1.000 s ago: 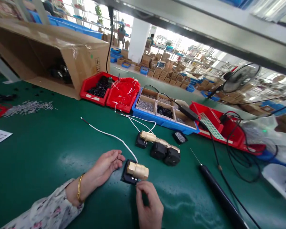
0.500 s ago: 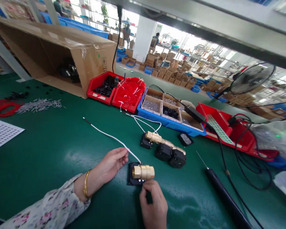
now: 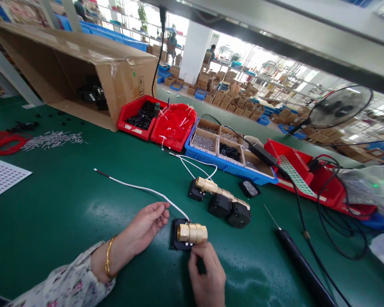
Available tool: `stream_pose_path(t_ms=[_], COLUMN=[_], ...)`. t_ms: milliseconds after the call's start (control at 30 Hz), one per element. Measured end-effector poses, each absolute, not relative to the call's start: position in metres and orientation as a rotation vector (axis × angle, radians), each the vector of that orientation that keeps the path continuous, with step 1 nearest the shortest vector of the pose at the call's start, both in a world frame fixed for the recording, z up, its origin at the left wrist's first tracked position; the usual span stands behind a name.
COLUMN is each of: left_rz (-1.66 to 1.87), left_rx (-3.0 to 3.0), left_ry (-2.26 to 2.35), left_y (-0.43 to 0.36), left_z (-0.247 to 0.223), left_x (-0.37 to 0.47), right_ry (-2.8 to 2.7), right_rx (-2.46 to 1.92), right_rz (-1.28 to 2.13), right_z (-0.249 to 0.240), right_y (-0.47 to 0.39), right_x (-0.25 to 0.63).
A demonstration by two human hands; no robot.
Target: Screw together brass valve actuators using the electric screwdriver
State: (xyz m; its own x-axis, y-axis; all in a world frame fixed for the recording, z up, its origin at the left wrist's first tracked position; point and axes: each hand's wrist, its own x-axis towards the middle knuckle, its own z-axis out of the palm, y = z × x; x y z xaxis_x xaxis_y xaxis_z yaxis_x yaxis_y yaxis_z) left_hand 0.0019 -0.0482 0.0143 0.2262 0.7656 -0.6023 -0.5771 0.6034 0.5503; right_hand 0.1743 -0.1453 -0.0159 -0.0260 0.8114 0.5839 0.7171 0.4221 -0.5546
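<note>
A brass valve sits on a black square housing on the green table. My right hand pinches the housing's near edge from below. A white wire runs from the valve toward the far left. My left hand rests just left of the housing, fingers curled on that wire. Three more brass valves on black housings lie in a row just beyond.
A black powered tool with its cord lies to the right. Red bins, a blue tray of small parts and a cardboard box on its side line the back. Loose metal pieces and red wire lie far left.
The white wire's free end has swung toward me and to the left. My left hand's fingers have curled tighter on it. The valve has turned slightly on the table.
</note>
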Motion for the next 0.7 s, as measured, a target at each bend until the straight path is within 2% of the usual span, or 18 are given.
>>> stream_pose_path(t_ms=[333,567,700], left_rz=[0.906,0.846,0.787], left_rx=[0.414,0.901,1.066], left_ry=[0.997,1.187,1.145], left_y=[-0.048,-0.032,-0.026], left_z=[0.018,0.004,0.004], left_x=[-0.003,0.005,0.013], right_ry=[-1.847,-1.930,-2.176], right_rx=[-1.257,-1.424,-1.327], right_rz=[0.153,0.019,-0.005], right_z=[-0.029,0.008,0.007], right_y=[-0.163,-0.155,-0.125], right_x=[0.185,0.202,0.198])
